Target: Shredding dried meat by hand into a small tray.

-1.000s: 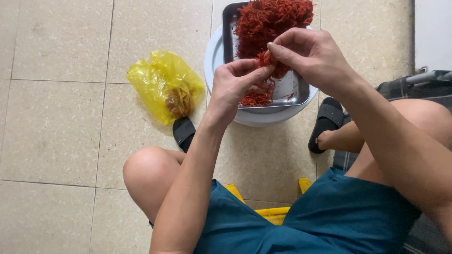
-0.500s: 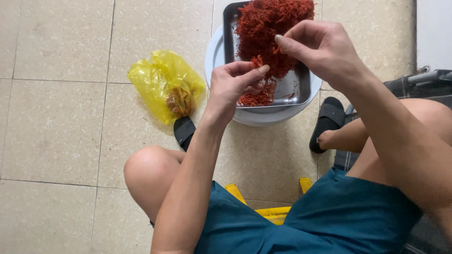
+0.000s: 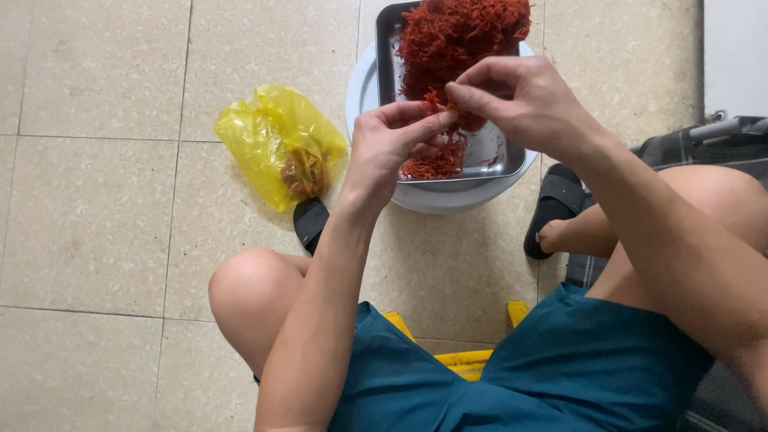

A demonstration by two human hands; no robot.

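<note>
A metal tray rests on a white round basin on the tiled floor. It holds a big heap of red-orange stringy strands at the far end and a small pile at the near end. My left hand and my right hand meet above the tray. Between their fingertips they pinch one small clump of red strands.
A yellow plastic bag with brownish scraps inside lies on the floor left of the basin. My bare knees and black sandals flank the basin. A yellow stool edge shows under my teal shorts. Dark checked fabric lies at right.
Both hands have stayed over the tray, shifting slightly while working the small clump of strands between the fingertips. The tray and bag have not moved.
</note>
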